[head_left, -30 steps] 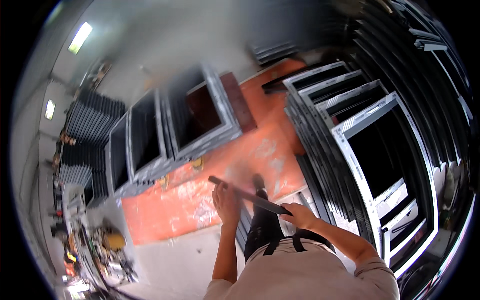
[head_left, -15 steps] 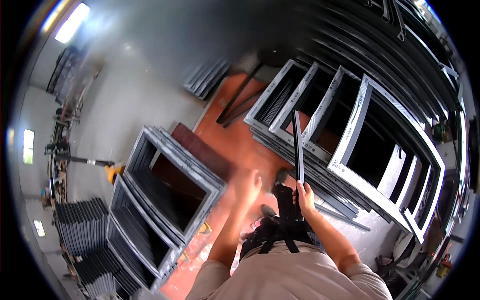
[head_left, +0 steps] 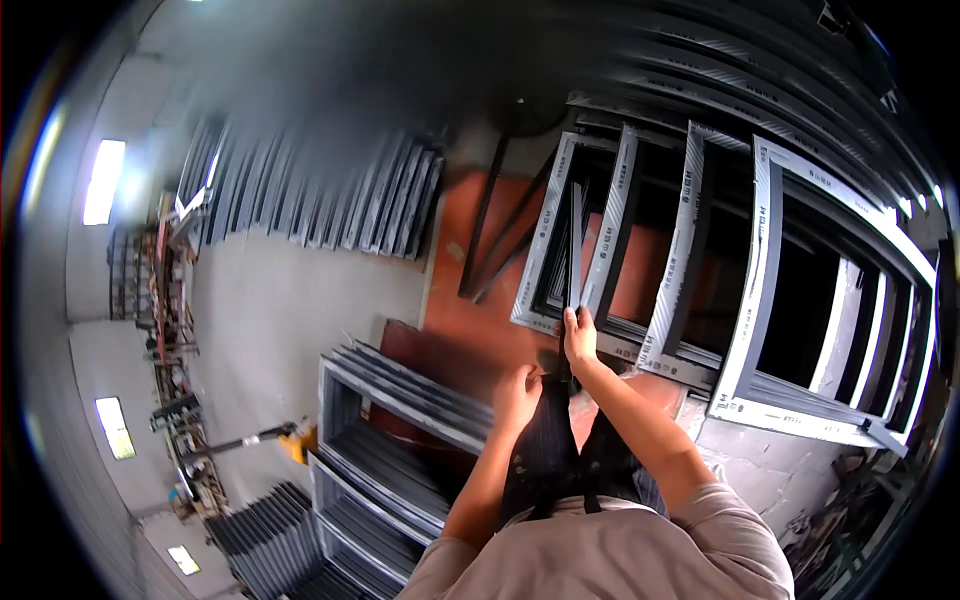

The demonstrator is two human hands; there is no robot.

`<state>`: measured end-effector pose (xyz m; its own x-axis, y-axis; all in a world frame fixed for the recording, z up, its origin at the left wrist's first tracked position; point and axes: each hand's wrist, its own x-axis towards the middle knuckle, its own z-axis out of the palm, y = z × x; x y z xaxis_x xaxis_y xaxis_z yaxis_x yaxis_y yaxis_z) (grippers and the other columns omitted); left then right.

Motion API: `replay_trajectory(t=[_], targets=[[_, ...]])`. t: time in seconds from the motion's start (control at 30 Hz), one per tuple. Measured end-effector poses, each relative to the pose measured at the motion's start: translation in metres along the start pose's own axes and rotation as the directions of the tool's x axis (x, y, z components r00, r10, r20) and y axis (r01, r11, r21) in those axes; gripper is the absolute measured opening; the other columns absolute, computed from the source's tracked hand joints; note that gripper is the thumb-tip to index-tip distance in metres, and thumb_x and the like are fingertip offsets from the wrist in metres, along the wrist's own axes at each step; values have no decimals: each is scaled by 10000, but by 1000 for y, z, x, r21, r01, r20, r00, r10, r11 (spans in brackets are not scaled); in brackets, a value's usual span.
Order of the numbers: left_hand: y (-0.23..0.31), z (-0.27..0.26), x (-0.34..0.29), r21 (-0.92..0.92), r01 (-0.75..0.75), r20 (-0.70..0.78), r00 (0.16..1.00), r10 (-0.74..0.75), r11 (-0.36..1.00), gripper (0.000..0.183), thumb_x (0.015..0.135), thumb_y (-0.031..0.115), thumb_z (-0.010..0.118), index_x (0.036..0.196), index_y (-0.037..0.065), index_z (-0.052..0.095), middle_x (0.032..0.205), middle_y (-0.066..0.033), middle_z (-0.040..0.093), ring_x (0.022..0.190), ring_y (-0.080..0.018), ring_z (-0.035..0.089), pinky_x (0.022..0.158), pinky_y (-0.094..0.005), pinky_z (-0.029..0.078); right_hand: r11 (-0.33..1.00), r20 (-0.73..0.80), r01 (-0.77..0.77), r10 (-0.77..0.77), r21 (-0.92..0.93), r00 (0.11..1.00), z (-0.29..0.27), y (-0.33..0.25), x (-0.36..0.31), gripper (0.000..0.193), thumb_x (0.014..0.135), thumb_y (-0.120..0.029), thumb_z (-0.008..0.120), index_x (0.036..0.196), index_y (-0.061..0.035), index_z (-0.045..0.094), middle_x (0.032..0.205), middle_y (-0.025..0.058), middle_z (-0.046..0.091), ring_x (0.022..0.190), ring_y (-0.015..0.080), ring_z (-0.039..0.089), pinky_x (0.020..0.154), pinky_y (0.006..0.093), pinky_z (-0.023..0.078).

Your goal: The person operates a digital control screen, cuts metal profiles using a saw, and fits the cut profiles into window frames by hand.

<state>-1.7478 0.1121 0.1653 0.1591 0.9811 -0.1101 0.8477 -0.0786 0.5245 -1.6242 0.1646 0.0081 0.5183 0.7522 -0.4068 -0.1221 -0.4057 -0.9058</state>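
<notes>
A long, dark metal bar [head_left: 575,235] stands up in front of me, its top reaching beside the upright frames on the right. My right hand [head_left: 579,340] is closed around its lower part. My left hand [head_left: 516,400] is at my waist, a little left of the bar. Its fingers look curled in, and whatever they hold, if anything, is hidden. Close to the right hand is a row of dark window-type frames with pale printed film, the nearest being a slim frame [head_left: 605,225]. Beyond it to the right is a large frame [head_left: 750,290].
Stacked grey frames [head_left: 345,400] stand at my lower left, beside a dark red board [head_left: 400,345]. Many grey profiles [head_left: 320,190] lean in a row at the far left. Long dark bars [head_left: 720,75] are racked at the upper right. The floor [head_left: 470,240] is orange-red ahead.
My view has turned left, bringing more of the leaning profiles into sight. The right hand has moved forward with the bar, toward the frames. My left hand's fingers have curled in.
</notes>
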Motion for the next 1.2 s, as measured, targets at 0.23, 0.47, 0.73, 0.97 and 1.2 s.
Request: replay_trajectory(t=[0.23, 0.47, 0.73, 0.97, 1.2], targets=[[-64, -12, 89, -9, 60, 178, 982, -58, 998, 245, 841, 194, 645, 1031, 38, 647, 971, -178, 679, 912, -372, 644, 791, -435, 513, 962, -62, -255, 261, 97, 963, 82, -29, 54, 447, 954, -209, 597, 1332, 1, 482, 949, 133, 651, 805, 208, 615, 741, 328, 499], [-151, 38, 207, -20, 76, 427, 902, -60, 997, 306, 901, 266, 592, 1152, 91, 593, 1018, -189, 680, 928, -388, 655, 771, -458, 527, 972, -173, -232, 233, 25, 957, 114, 10, 89, 418, 939, -183, 594, 1300, 16, 520, 1136, 241, 634, 1047, 370, 616, 909, 382, 461], [-182, 77, 352, -194, -35, 401, 909, 112, 980, 211, 915, 175, 601, 1092, 62, 620, 1033, -129, 699, 942, -256, 683, 794, -354, 536, 988, -368, -140, 155, 68, 917, 128, 34, 81, 404, 941, -189, 610, 1244, 71, 547, 1125, 235, 646, 1050, 289, 628, 909, 342, 463], [-149, 120, 368, -176, 44, 451, 892, 40, 983, 324, 925, 259, 587, 1158, 34, 588, 1051, -148, 691, 970, -274, 670, 837, -354, 511, 977, -335, -209, 188, -29, 923, 128, 14, 87, 389, 933, -206, 620, 1200, 72, 572, 1078, 241, 656, 1017, 308, 639, 886, 356, 472], [-138, 148, 364, -378, 345, 500, 857, -124, 859, 712, 926, 456, 564, 1414, -12, 343, 1285, -221, 563, 1139, -302, 586, 933, -374, 455, 988, -282, -134, 152, 82, 947, 128, 28, 95, 388, 943, -125, 576, 1281, 58, 526, 1204, 210, 625, 1132, 269, 591, 979, 336, 426]])
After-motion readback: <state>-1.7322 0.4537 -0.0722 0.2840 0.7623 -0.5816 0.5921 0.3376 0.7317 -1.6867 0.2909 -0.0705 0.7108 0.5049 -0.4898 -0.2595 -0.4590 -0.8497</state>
